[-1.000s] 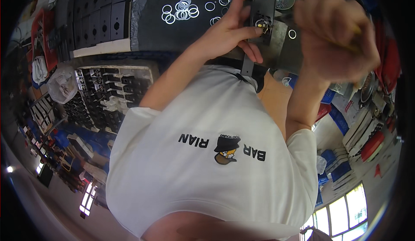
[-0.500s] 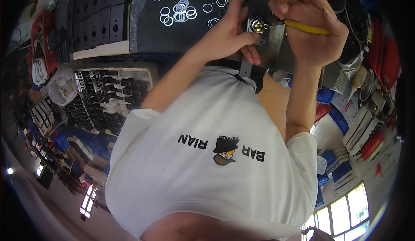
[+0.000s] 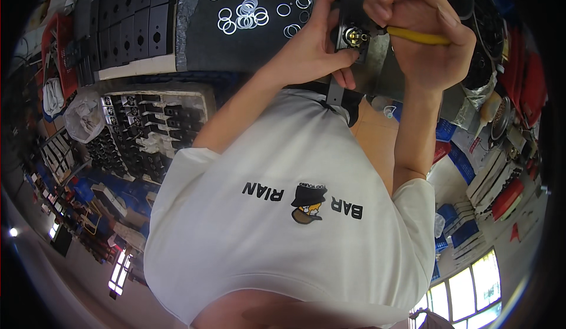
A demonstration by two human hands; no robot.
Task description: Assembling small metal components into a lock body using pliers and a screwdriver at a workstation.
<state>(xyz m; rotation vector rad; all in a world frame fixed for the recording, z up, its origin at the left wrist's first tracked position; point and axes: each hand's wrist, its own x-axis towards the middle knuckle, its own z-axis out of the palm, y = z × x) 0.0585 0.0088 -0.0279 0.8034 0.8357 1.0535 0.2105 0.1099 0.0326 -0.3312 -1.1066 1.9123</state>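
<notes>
My left hand is closed around a long black metal plate, its thumb and fingers at the plate's edges. A round silver ring with a brass-coloured fitting sits in the face of the plate. The plate's narrow lower end sticks out below my fingers. In my right hand are pliers with yellow handles, the handles spread apart. The dark jaws point left toward the fitting; whether they touch it I cannot tell.
Several loose silver rings lie on the dark bench, left of my hands. Black plates with cut-outs stand in rows farther left. A tray of black and chrome parts is below them. Dark parts and clear bags crowd the right.
The pliers and my right hand have shifted slightly upward, and the jaws show a little differently beside the fitting. My left hand still holds the plate in nearly the same place.
</notes>
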